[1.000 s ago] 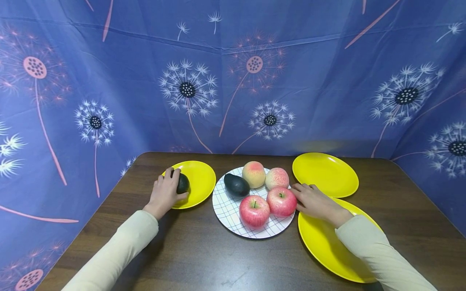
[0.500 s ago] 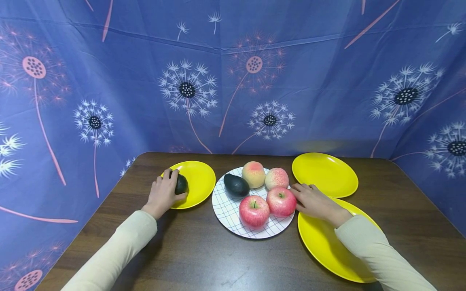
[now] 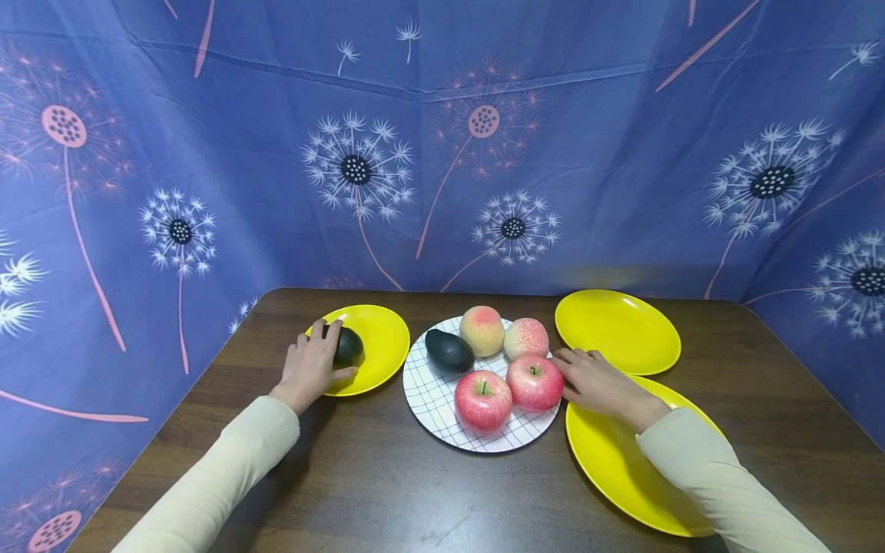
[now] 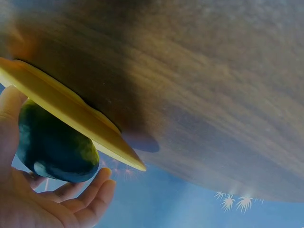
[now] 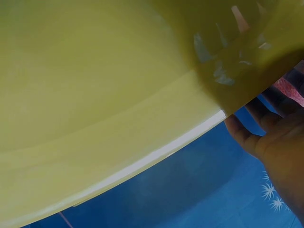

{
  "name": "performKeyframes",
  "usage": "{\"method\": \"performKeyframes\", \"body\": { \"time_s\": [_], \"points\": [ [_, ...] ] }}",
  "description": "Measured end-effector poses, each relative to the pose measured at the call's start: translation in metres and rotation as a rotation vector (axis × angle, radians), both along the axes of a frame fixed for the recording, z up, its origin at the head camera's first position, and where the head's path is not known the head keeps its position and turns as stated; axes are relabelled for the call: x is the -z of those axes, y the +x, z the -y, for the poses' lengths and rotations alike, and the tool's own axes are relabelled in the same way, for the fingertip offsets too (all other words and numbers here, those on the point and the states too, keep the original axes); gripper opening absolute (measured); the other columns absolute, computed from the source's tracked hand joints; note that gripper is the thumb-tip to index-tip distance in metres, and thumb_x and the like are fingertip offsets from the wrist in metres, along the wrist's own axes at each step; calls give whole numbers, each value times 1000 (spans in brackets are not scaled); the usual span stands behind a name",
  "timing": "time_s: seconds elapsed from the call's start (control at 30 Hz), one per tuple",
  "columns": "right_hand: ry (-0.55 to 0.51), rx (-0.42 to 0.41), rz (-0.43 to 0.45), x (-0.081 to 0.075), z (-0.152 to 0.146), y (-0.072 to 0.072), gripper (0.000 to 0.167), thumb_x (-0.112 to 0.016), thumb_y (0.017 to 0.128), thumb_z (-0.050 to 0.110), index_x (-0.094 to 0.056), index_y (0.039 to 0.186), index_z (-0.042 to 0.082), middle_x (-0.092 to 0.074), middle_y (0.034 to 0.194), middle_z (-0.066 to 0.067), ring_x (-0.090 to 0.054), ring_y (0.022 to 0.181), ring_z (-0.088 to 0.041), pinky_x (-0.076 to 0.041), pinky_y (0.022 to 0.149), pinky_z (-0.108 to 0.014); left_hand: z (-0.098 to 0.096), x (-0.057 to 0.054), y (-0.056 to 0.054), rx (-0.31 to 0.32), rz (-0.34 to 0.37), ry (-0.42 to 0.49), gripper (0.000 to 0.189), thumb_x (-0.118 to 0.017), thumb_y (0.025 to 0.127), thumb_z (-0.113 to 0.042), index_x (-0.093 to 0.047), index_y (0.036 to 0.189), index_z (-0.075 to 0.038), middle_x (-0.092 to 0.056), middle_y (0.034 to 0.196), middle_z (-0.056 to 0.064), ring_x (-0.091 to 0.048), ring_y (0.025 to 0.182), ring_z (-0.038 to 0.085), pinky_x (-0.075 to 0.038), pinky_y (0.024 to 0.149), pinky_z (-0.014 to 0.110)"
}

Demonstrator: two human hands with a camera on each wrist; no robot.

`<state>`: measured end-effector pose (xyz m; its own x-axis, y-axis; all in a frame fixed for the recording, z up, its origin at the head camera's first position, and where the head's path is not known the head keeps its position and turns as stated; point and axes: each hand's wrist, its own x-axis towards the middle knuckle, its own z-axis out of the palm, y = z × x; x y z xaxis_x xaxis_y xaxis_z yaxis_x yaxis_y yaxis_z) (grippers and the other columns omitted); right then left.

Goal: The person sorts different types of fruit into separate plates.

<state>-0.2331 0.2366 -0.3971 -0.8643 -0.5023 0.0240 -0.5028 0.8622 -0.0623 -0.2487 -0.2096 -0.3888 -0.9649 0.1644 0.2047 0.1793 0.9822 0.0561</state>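
My left hand [image 3: 311, 365] is at the left yellow plate [image 3: 383, 346], its fingers loosely spread about a dark green avocado [image 3: 349, 348]. In the left wrist view, the avocado [image 4: 57, 142] rests on the plate [image 4: 71, 114], with a gap between it and the fingertips [image 4: 102, 178]. My right hand [image 3: 601, 386] reaches over the large yellow plate's edge, fingers loosely bent beside the right-hand red apple [image 3: 535, 384] on the checked white plate [image 3: 432, 411]. The right wrist view shows relaxed fingers [image 5: 244, 135] and a sliver of apple [image 5: 289, 90]; contact is hard to tell.
The checked plate also bears a second avocado [image 3: 449, 353], another apple [image 3: 482, 403] and two peaches [image 3: 482, 332] [image 3: 526, 339]. On the right are a large yellow plate [image 3: 622, 468] and a smaller one [image 3: 615, 330] behind it. A blue dandelion curtain [image 3: 429, 153] hangs behind the table.
The left hand has shifted very slightly left, and more of its avocado shows past the fingers. The right hand and the fruit on the checked plate have stayed still.
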Motion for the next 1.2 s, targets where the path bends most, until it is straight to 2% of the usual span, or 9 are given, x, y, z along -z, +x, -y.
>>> {"method": "performKeyframes", "body": {
  "time_s": [0.53, 0.87, 1.2],
  "points": [
    [6, -8, -17, 0, 0, 1, 47, -63, 83, 28, -53, 125, 9, -52, 124, -17, -48, 114, -38, -33, 95, -58, -4, -5, -2, -11, -12, -36, 89, -71, 72, -49, -30, 139, -8, -37, 132, 28, -47, 102, 50, -42, 80, 57],
    [8, 1, 0, -1, 0, 0, 48, -63, 83, 29, -52, 126, 9, -51, 126, -18, -47, 115, -39, -32, 96, -58, -19, -17, 0, -19, -35, -107, 85, -69, 73, -50, -33, 137, -6, -39, 130, 26, -46, 102, 48, -42, 80, 56],
    [6, -8, -6, -1, 0, 1, 48, -63, 83, 28, -52, 125, 9, -52, 124, -16, -48, 113, -37, -33, 95, -58, -39, -22, 2, 42, -101, -89, 66, -63, 82, -39, -38, 135, -8, -44, 127, 22, -48, 103, 45, -41, 84, 54]
  ]
}}
